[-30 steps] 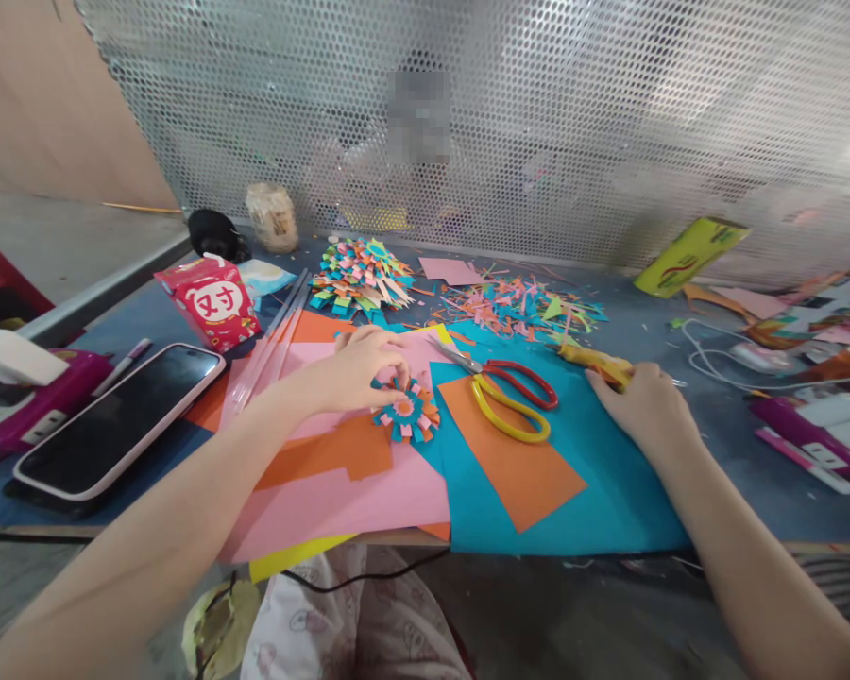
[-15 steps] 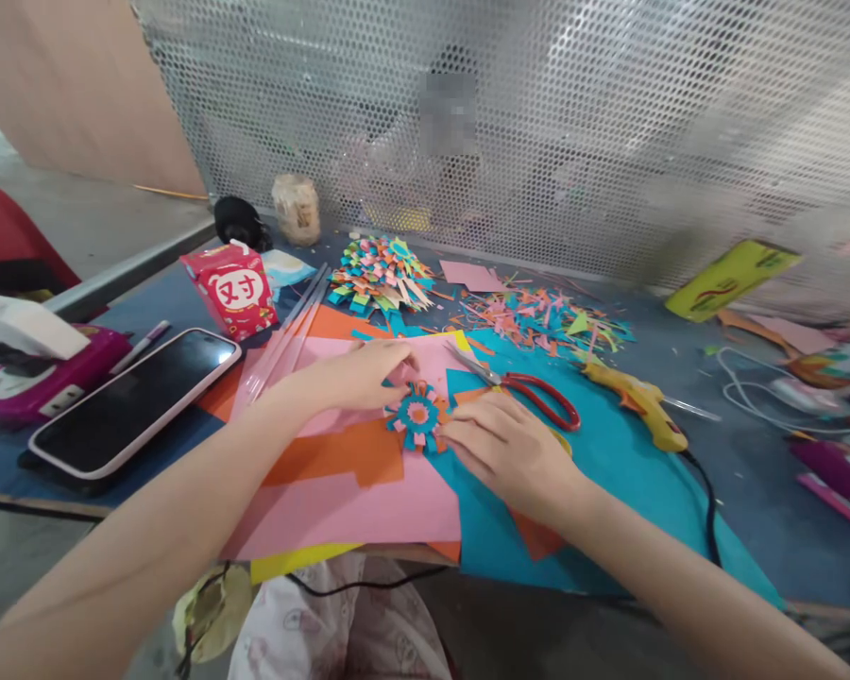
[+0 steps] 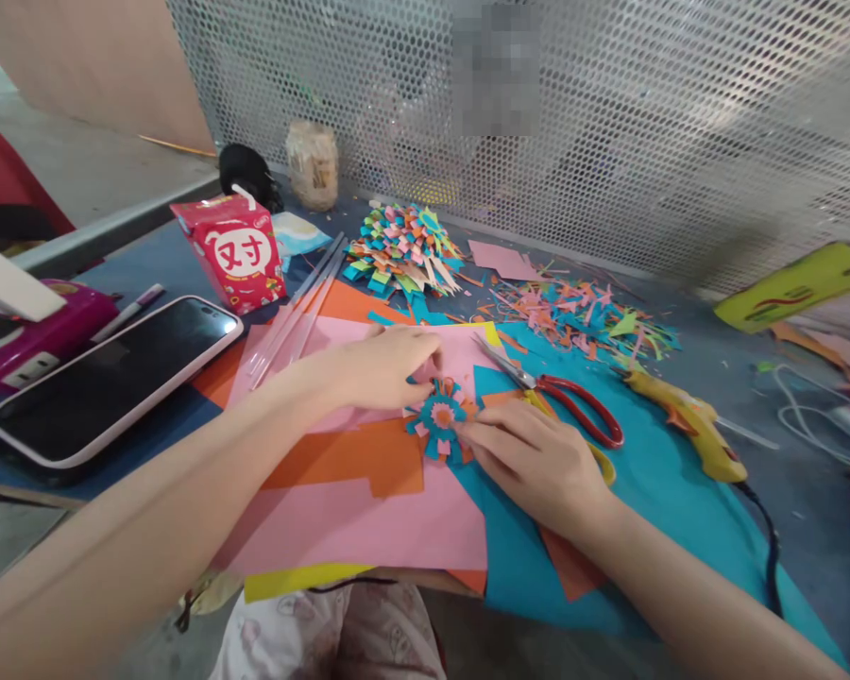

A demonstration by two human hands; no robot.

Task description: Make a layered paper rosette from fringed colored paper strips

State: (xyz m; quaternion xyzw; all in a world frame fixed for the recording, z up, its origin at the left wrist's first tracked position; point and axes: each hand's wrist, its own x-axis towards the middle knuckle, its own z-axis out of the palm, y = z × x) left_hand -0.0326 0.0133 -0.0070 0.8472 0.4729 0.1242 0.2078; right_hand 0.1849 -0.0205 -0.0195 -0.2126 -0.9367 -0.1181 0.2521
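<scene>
A fringed paper flower [image 3: 442, 418], blue, pink and orange, lies over pink and orange sheets near the middle. My left hand [image 3: 397, 366] curves over its upper left edge, fingers bent with the tips close to the petals. On its right side my right hand [image 3: 531, 451] pinches the flower's edge between thumb and fingers. Red-handled scissors [image 3: 585, 406] lie just beyond my right hand on the blue paper [image 3: 655, 510]. Pink paper [image 3: 368, 534] and an orange strip [image 3: 354, 458] spread below the flower.
Behind are a pile of fringed paper flowers [image 3: 400, 250] and paper scraps [image 3: 581, 312]. A yellow glue gun [image 3: 687, 420] lies right. Left are a phone [image 3: 113, 378], a red carton [image 3: 237, 250] and clear sticks [image 3: 301, 312]. A jar [image 3: 313, 167] stands before the perforated metal panel [image 3: 609, 123].
The view has shifted, so the table's things appear slightly larger and the right-hand ones farther right. Both hands keep nearly the same places around the flower.
</scene>
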